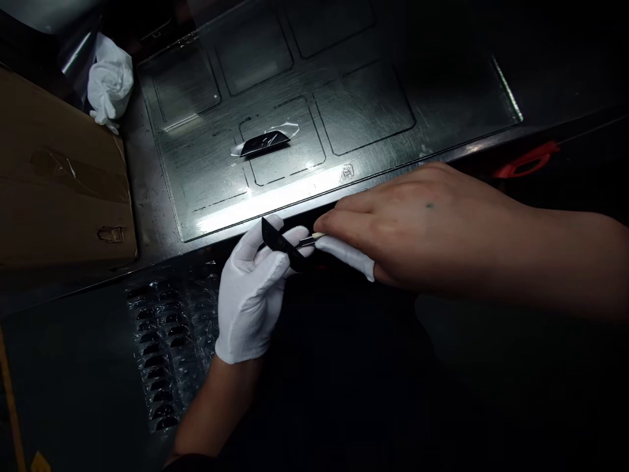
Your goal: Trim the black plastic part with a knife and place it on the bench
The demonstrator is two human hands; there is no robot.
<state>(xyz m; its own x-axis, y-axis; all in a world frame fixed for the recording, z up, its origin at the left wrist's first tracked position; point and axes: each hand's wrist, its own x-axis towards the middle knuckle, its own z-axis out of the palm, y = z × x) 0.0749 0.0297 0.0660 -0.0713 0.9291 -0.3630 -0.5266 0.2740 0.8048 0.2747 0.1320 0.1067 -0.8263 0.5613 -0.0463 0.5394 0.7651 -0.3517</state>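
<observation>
My left hand, in a white glove, holds a small black part between thumb and fingers, just off the table's front edge. My right hand is bare except for a white cover on one finger. It pinches a thin tool with a pale end, whose metal tip lies close beside the black part; whether they touch is unclear. On the metal table, another black part rests on a clear film.
At the left stands a cardboard box, with a crumpled white cloth or glove behind it. A clear tray with rows of black parts lies below left. A red-handled tool is at the right, beyond my right wrist.
</observation>
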